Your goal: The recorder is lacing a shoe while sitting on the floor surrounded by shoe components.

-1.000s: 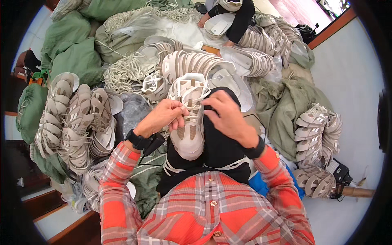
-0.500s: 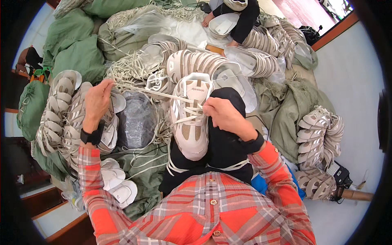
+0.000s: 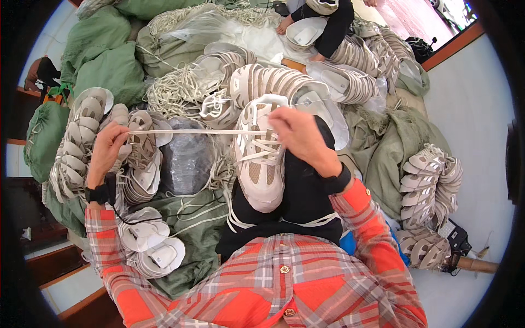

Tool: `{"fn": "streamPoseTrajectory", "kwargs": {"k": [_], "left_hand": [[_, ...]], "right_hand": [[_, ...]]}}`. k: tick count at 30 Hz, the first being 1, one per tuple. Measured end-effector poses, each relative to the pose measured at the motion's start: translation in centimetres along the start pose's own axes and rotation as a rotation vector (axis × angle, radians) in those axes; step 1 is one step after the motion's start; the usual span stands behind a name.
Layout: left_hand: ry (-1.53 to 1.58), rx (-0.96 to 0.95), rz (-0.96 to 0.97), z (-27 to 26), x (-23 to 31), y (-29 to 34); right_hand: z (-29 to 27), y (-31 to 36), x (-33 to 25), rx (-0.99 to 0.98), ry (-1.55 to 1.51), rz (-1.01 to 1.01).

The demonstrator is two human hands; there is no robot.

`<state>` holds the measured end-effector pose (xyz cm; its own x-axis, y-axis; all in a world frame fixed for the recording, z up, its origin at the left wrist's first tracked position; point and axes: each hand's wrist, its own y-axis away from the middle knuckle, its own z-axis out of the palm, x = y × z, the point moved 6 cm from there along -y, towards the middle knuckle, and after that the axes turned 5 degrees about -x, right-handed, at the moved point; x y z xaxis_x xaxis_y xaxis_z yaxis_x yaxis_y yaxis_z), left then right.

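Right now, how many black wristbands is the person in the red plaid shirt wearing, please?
2: one black wristband below the left hand, which pinches a flat cream lace; another black wristband below the right hand. Red plaid sleeves could hide more.

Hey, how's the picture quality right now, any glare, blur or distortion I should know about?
In the head view, the fisheye frame falls to black at the corners; in the head view's upper right, the bright ground looks washed out; glare streaks the plastic-wrapped bundle there; the head view's right hand looks slightly soft, the shoe fairly clear.
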<state>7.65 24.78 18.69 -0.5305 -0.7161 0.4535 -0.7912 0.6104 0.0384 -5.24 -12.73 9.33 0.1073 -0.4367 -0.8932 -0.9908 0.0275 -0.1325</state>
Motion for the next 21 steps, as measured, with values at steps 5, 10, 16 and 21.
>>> {"fn": "streamPoseTrajectory", "kwargs": {"k": [5, 10, 16, 21], "left_hand": [[0.008, -0.032, -0.009, -2.1, -3.1, 1.0], [-0.605, 0.235, -0.058, -3.3, -5.5, 3.4], [1.292, 0.231, -0.447, 7.2, -4.6, -2.9], [1.323, 0.013, -0.168, 13.2, 7.5, -8.8]], "right_hand": [[4.9, -1.6, -1.0, -0.594, -0.042, 0.341], [6.0, 0.5, -2.3, -0.618, -0.253, 0.34], [12.3, 6.6, -9.8, -0.641, 0.193, -0.489], [16.4, 11.0, -10.4, -0.693, 0.225, -0.625]]}}
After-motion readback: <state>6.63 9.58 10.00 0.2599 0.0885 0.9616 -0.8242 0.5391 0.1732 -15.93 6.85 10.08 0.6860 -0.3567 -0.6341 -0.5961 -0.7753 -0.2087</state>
